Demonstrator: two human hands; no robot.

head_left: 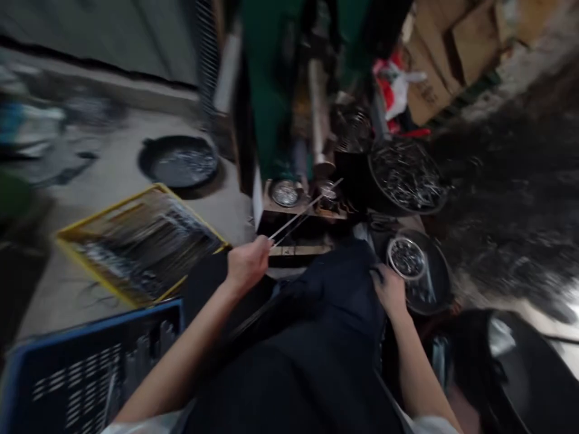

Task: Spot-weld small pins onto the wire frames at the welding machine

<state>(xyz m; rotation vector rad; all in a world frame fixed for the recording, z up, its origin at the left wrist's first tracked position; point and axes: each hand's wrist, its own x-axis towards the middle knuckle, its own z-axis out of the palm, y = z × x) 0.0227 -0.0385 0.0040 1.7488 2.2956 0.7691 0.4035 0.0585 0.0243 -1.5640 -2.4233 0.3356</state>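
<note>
My left hand (pixel 248 263) is closed on a thin metal rod (pixel 301 212) that slants up and to the right toward the green machine (pixel 270 90). The rod's far end is over the machine's low ledge, near two small round dishes of shiny parts, one of them the left dish (pixel 285 193). My right hand (pixel 389 288) rests against the dark apron (pixel 325 289) at its right edge, its fingers partly bent and blurred. Whether it holds anything does not show. Just right of it is a round bowl of small metal parts (pixel 406 258).
At left are a yellow crate of rods (pixel 75 260), a blue crate (pixel 90 325) and a black pan (pixel 178 161). On the right stand a basin of metal pieces (pixel 409 175) and a large black container (pixel 534 374). Cardboard boxes (pixel 479 42) fill the upper right.
</note>
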